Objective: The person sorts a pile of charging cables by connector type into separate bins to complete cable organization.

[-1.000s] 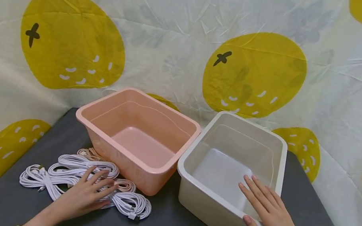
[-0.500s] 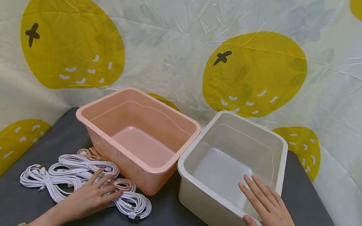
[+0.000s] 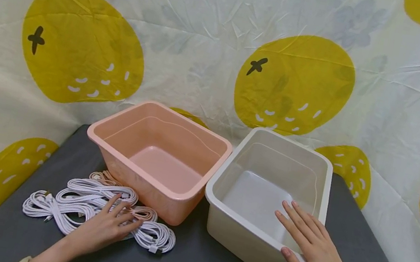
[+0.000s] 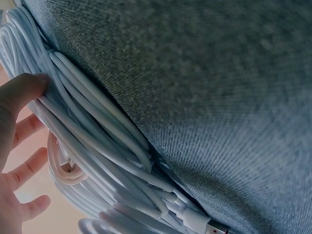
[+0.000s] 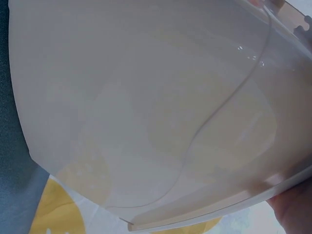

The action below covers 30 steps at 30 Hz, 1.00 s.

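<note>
Your left hand [image 3: 105,225], lower left, is resting spread-fingered on white cables [image 3: 70,207]; their overlap is likely inviting snags

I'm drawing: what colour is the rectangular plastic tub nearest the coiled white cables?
Peachy pink; the head view shows the tub best.

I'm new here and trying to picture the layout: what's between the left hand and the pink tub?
Cables, white and peach-coloured, lie between the left hand and the pink tub; the head view shows it.
</note>
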Tool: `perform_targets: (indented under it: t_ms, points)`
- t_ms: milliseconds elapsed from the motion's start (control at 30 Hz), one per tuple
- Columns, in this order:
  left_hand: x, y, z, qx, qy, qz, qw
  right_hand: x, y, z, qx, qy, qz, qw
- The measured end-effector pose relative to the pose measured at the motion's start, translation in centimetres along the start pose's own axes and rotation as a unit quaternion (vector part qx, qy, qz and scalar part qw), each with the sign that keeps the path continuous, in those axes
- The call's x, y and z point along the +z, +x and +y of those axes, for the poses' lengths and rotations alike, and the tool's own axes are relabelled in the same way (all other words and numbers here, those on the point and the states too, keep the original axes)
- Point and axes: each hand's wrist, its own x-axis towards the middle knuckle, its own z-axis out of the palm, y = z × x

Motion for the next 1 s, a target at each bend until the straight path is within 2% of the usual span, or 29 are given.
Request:
perform_targets:
  t_ms: [433,667,800,1000]
  points:
    - [-0.4,-0.4,0.3,-0.011,-0.005,0.018,0.9998,0.1,0.0,0.0,0.0,0.0,0.003,1.0]
    - [-1.0,0.5,0.6,-0.01,-0.02,0.034,0.9992,0.1,0.0,0.0,-0.002,0.002,0.01,1.0]
    - [-1.5,0.9,0.7,-0.021,-0.034,0.03,0.9988,0.2,0.1,0.0,-0.004,0.005,0.013,1.0]
    - [-2.3,0.8,0.8,-0.044,-0.036,-0.003,0.9984,0.1,0.1,0.0,0.001,0.005,0.009,1.0]
